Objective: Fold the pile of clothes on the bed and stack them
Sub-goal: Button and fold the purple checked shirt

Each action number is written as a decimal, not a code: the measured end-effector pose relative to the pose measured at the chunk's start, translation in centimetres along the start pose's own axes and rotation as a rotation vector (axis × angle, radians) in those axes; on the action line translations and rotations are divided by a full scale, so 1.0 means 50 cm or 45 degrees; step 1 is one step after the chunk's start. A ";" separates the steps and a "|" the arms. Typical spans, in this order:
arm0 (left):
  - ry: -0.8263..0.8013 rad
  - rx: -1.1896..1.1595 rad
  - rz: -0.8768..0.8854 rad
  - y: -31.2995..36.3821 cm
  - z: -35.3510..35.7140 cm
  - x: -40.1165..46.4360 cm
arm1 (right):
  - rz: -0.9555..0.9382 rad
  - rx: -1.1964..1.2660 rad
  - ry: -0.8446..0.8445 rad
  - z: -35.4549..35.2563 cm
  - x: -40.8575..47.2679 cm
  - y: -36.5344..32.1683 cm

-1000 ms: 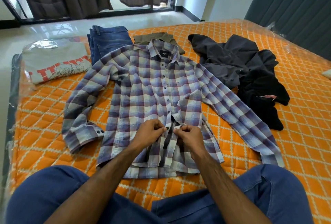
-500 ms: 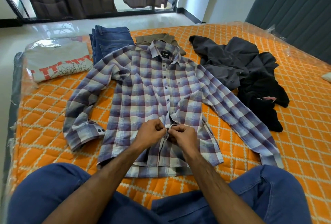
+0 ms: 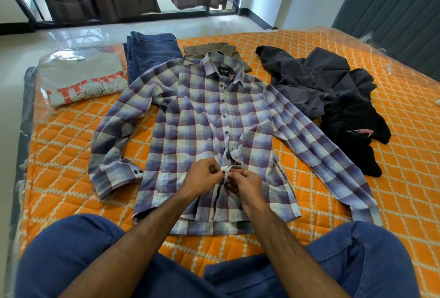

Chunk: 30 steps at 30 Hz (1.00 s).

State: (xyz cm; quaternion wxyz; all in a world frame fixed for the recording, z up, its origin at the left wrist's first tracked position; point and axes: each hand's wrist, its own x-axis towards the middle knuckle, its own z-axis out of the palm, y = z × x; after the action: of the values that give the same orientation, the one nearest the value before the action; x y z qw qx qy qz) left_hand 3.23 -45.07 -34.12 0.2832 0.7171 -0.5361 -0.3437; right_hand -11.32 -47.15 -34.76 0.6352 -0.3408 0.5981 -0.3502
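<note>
- The checked shirt [image 3: 214, 131] lies flat on the bed [image 3: 71, 190], collar far from both hands.
- Left hand [image 3: 202, 178] and right hand [image 3: 245, 185] both pinch the shirt's front edges – buttons run straight away from them.

Plaid shirt [image 3: 190, 126] spread face up at bed [image 3: 392, 131] centre, collar toward 12 o'clock, sleeves splayed toward 8 and 4 o'clock, buttoned partway down, lower placket gaping. Folded jeans [image 3: 152, 52] at 11 o'clock beside folded olive garment [image 3: 209, 49]; folded printed grey tee [image 3: 81, 78] at 10 o'clock. Crumpled grey garment [image 3: 307, 81] and black garment [image 3: 352, 128] heaped at 2 o'clock.
</note>
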 end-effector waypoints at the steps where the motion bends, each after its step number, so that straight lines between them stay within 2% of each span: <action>1: -0.008 0.001 -0.002 -0.001 0.001 0.001 | 0.025 0.031 -0.011 0.001 0.000 -0.002; 6: -0.014 -0.030 -0.018 -0.001 0.002 0.000 | 0.067 0.084 -0.016 0.001 0.000 -0.003; 11: -0.031 -0.126 -0.031 -0.001 -0.007 0.002 | 0.041 0.009 0.005 0.003 0.003 0.001; 18: -0.060 -0.025 -0.013 -0.003 -0.009 0.005 | 0.013 -0.088 -0.035 -0.003 0.000 0.003; 24: -0.077 -0.083 0.000 -0.008 -0.016 0.009 | 0.135 0.137 -0.115 -0.001 0.003 0.001; 30: -0.137 -0.077 0.003 -0.017 -0.015 0.012 | 0.066 -0.041 -0.084 -0.005 0.007 0.009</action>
State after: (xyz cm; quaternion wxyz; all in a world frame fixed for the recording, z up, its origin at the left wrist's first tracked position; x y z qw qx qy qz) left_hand 4.42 -45.40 -34.46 0.2761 0.6879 -0.5408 -0.3975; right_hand -11.54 -47.22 -35.34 0.6578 -0.3468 0.5911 -0.3125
